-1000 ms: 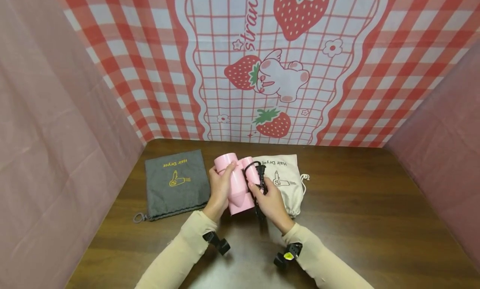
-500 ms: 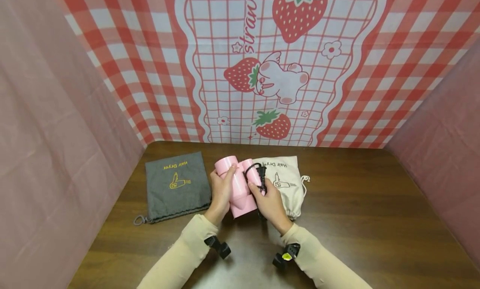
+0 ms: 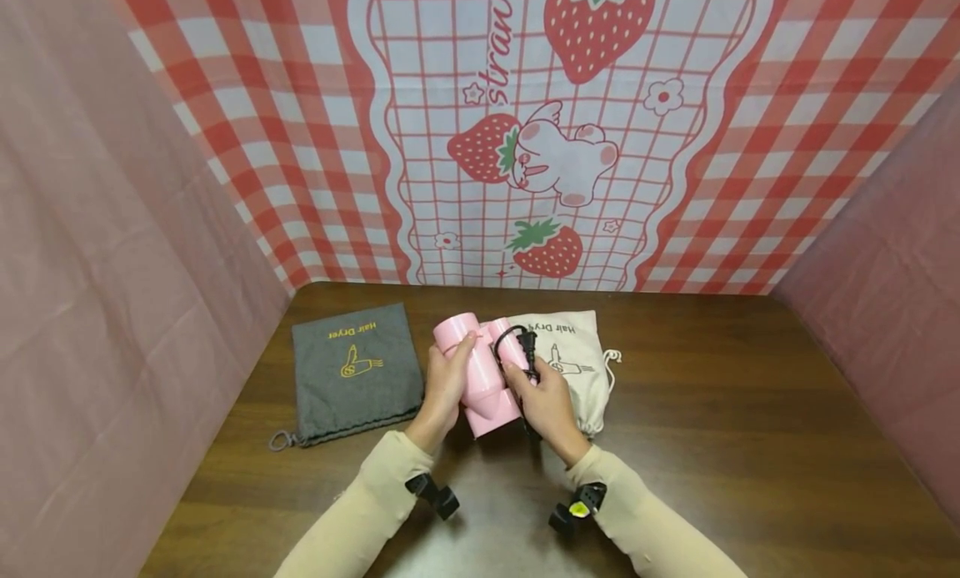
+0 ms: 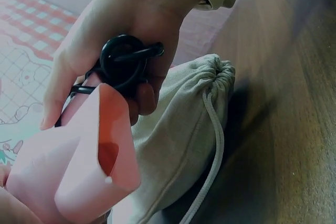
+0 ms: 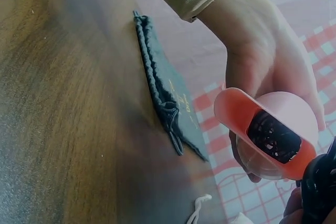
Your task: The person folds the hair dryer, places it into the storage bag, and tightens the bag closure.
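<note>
The left hand [image 3: 444, 386] has its fingers curled round the body of the pink dryer [image 3: 482, 378], with the thumb laid along the upper side; these fingers are closed only as far as the thick body allows. The right hand [image 3: 551, 403] is closed more tightly: its thumb presses on top of the handle [image 3: 510, 349], and its other fingers are bent around the handle and the black cord [image 4: 123, 64]. So the dryer is between the two hands, held above the table [image 3: 750, 428], and its handle lies beside the body, on the side of the right fingers.

The wide nozzle [image 3: 495, 415] is nearer to the person than the fingertips are, and it faces back to the wrists; from the right wrist one can see a dark grille [image 5: 274, 136] inside it. The round other end points away, just past the left thumb. The cord is looped, and its plug [image 3: 528, 342] stands just beyond the right thumb.

To the left of the left fingers lies a grey bag [image 3: 356, 374], flat, with yellow print. To the right of the right fingers lies a white bag [image 3: 588, 390], partly hidden by this hand and by the dryer. Its gathered mouth is towards the person.
</note>
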